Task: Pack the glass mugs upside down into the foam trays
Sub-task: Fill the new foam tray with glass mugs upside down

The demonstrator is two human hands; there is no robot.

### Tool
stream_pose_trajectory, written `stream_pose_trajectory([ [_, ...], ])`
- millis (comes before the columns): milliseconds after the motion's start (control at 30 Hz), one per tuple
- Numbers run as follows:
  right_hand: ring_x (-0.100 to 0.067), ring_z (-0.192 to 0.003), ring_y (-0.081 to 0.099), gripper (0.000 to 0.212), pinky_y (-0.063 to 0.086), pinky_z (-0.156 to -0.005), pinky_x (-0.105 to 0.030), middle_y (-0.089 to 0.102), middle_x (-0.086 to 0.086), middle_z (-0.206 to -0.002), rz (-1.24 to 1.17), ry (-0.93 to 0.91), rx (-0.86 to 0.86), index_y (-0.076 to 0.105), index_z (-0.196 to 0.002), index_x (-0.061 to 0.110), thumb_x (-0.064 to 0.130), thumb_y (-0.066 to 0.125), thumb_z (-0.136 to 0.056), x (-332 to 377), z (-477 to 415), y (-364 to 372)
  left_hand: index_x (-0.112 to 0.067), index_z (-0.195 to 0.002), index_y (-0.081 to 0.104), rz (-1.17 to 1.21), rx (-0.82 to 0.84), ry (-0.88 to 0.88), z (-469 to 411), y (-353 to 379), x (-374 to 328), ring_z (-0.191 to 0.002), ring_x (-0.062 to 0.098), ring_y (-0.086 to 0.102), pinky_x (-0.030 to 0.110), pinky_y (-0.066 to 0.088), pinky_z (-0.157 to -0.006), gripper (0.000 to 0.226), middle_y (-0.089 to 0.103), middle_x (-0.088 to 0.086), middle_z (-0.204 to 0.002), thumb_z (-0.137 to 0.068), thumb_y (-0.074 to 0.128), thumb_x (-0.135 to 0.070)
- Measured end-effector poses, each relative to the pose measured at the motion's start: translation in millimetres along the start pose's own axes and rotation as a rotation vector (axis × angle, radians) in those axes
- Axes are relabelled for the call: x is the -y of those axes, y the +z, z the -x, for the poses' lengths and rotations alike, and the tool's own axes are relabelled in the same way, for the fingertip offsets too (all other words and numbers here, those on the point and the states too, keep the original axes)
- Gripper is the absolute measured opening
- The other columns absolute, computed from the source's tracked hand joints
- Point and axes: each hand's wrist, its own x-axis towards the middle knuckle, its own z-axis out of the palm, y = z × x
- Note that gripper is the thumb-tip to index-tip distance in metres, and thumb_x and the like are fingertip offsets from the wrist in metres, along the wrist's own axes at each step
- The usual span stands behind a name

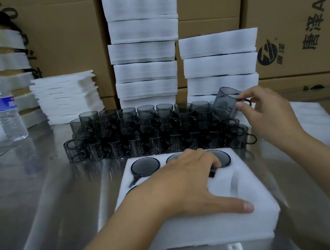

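Note:
A white foam tray (pixel 256 203) lies on the steel table in front of me. Dark glass mugs sit upside down in its far pockets, one base showing at the far left (pixel 144 166). My left hand (pixel 188 183) rests flat on the tray, fingers spread over the middle pockets, thumb on the near foam. Behind the tray stand several smoked-glass mugs stacked in two tiers (pixel 149 127). My right hand (pixel 271 116) pinches the handle of one tilted mug (pixel 224 102) at the stack's right end, lifted above the others.
Stacks of packed foam trays (pixel 143 48) rise behind the mugs against cardboard boxes (pixel 294 18). Flat foam sheets (pixel 66 97) are piled at the left. A water bottle (pixel 8 115) stands on the table's left. More foam (pixel 314 120) lies at the right.

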Motion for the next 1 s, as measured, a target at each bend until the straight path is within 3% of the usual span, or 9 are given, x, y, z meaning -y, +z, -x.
stream_pose_trajectory([
  [200,-0.006,-0.095,0.055,0.008,0.036,-0.073,-0.004,0.062,0.012,-0.099,-0.331,0.028,-0.003,0.058,-0.094,0.032,0.024,0.060,-0.092,24,28,13,-0.030,-0.102,0.056,0.177,-0.082,-0.013,-9,-3,4,-0.100,0.001,0.043,0.022,0.038,-0.085,0.045,0.050,-0.021,-0.093,-0.084,0.040,-0.068],
  [333,-0.014,-0.096,0.058,0.017,0.043,-0.078,-0.025,0.061,0.012,-0.102,-0.437,0.035,-0.008,0.055,-0.089,0.040,0.023,0.059,-0.093,23,42,19,-0.026,-0.083,0.067,0.483,-0.296,-0.231,-16,-8,12,-0.064,-0.011,0.055,0.009,0.040,-0.058,0.032,0.062,-0.020,-0.069,-0.082,0.057,-0.056],
  [367,-0.015,-0.096,0.057,0.018,0.043,-0.079,-0.026,0.059,0.015,-0.103,-0.438,0.029,-0.008,0.055,-0.089,0.041,0.024,0.058,-0.093,22,44,19,-0.025,-0.082,0.069,0.586,-0.339,-0.290,-18,-12,16,-0.064,-0.009,0.058,0.008,0.043,-0.060,0.030,0.063,-0.021,-0.068,-0.083,0.059,-0.053],
  [433,-0.012,-0.099,0.055,0.020,0.042,-0.081,-0.025,0.056,0.020,-0.103,-0.441,0.024,0.002,0.054,-0.089,0.042,0.023,0.057,-0.093,21,48,19,-0.024,-0.085,0.070,0.857,-0.397,-0.361,-20,-19,25,-0.088,0.004,0.066,0.020,0.052,-0.079,0.019,0.069,-0.014,-0.088,-0.085,0.062,-0.042],
  [500,-0.008,-0.103,0.054,0.020,0.043,-0.087,-0.024,0.055,0.020,-0.103,-0.435,0.014,0.021,0.054,-0.090,0.042,0.022,0.057,-0.093,20,51,19,-0.021,-0.089,0.067,1.111,-0.404,-0.406,-21,-24,32,-0.093,0.011,0.066,0.026,0.056,-0.079,0.011,0.069,-0.004,-0.097,-0.087,0.063,-0.031],
  [633,0.000,-0.105,0.053,0.021,0.042,-0.088,-0.019,0.056,0.022,-0.103,-0.456,-0.030,0.077,0.056,-0.091,0.042,0.021,0.057,-0.092,23,53,16,-0.016,-0.108,0.061,1.351,-0.298,-0.438,-17,-33,48,-0.089,0.018,0.071,0.026,0.058,-0.064,0.026,0.070,0.009,-0.105,-0.086,0.063,-0.030],
  [767,-0.005,-0.112,0.052,0.026,0.044,-0.090,-0.024,0.056,0.023,-0.110,-0.496,-0.132,0.113,0.056,-0.092,0.044,0.018,0.059,-0.093,29,57,11,-0.013,-0.118,0.056,1.376,-0.136,-0.372,-14,-35,55,-0.094,0.023,0.071,0.025,0.058,-0.069,0.057,0.072,0.013,-0.104,-0.070,0.065,-0.044],
  [867,-0.008,-0.117,0.050,0.021,0.045,-0.092,-0.030,0.054,0.020,-0.117,-0.467,-0.247,0.141,0.055,-0.097,0.040,0.020,0.057,-0.091,34,61,10,-0.011,-0.122,0.056,1.374,-0.068,-0.300,-17,-30,54,-0.098,0.025,0.069,0.024,0.056,-0.070,0.066,0.071,0.016,-0.107,-0.071,0.060,-0.052],
  [1000,-0.005,-0.119,0.044,0.013,0.032,-0.099,-0.016,0.052,0.016,-0.121,-0.284,-0.396,0.205,0.058,-0.103,0.030,0.027,0.052,-0.091,35,66,11,-0.011,-0.117,0.058,1.371,-0.008,-0.224,-18,-26,51,-0.097,0.024,0.070,0.025,0.056,-0.071,0.064,0.071,0.016,-0.106,-0.070,0.062,-0.055],
])
